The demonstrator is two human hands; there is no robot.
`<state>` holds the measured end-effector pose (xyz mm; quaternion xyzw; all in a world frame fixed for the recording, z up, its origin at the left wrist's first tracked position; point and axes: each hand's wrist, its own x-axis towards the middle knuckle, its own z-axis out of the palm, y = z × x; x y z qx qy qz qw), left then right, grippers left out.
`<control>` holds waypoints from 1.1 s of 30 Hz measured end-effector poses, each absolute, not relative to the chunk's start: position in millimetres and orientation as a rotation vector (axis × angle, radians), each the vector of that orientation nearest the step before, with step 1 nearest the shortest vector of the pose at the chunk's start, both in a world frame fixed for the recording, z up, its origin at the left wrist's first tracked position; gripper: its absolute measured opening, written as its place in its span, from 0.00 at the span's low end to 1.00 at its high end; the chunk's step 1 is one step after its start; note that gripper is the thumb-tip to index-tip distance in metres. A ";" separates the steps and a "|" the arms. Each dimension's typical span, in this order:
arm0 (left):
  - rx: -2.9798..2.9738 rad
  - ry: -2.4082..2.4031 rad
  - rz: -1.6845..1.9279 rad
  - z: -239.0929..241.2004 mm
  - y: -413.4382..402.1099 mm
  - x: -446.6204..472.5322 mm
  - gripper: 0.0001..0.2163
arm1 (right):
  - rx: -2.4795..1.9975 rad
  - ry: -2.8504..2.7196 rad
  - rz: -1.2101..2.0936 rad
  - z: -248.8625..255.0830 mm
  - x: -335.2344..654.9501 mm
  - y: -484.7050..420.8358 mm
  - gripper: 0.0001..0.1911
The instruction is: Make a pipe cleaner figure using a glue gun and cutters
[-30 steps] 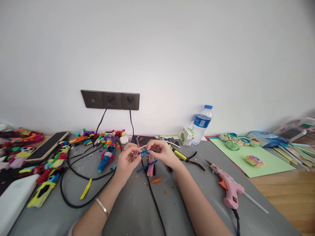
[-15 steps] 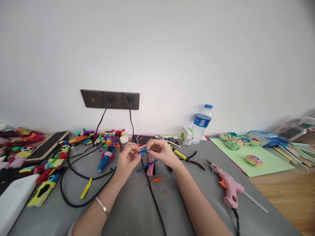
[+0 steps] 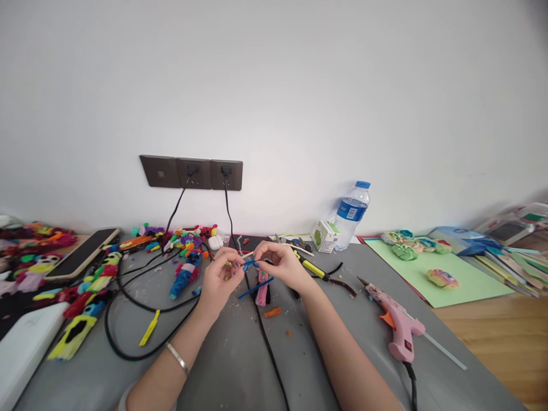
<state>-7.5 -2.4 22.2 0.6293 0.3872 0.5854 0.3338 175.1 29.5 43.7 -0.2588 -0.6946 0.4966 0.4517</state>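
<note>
Between my fingertips is a short, twisted blue pipe cleaner (image 3: 250,264), raised over the grey table. My left hand (image 3: 221,279) pinches its left end with thumb and forefinger. On its other end, my right hand (image 3: 282,267) is closed in a similar pinch. Below them, a straight blue pipe cleaner (image 3: 256,288) lies across a pink fuzzy piece (image 3: 262,294). An orange scrap (image 3: 272,312) rests just nearer to me. Part of the twisted blue piece is hidden by my fingers.
Pipe-cleaner figures (image 3: 188,274) and a looped black cable (image 3: 112,337) lie left. A pink hot glue gun (image 3: 400,325) rests at right, its metal tip pointing back left. Behind stand a small box (image 3: 326,237) and a water bottle (image 3: 351,217); a yellow-handled tool (image 3: 310,265) lies nearby.
Both hands stay in nearly the same place, still pinching the blue pipe cleaner. Only a very slight shift of the fingers shows; the things on the table have not moved.
</note>
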 end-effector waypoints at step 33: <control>1.648 1.051 1.569 20.0 -3.1 -8.4 0.02 | -0.659 -1.721 1.213 43.1 170.5 27.4 0.07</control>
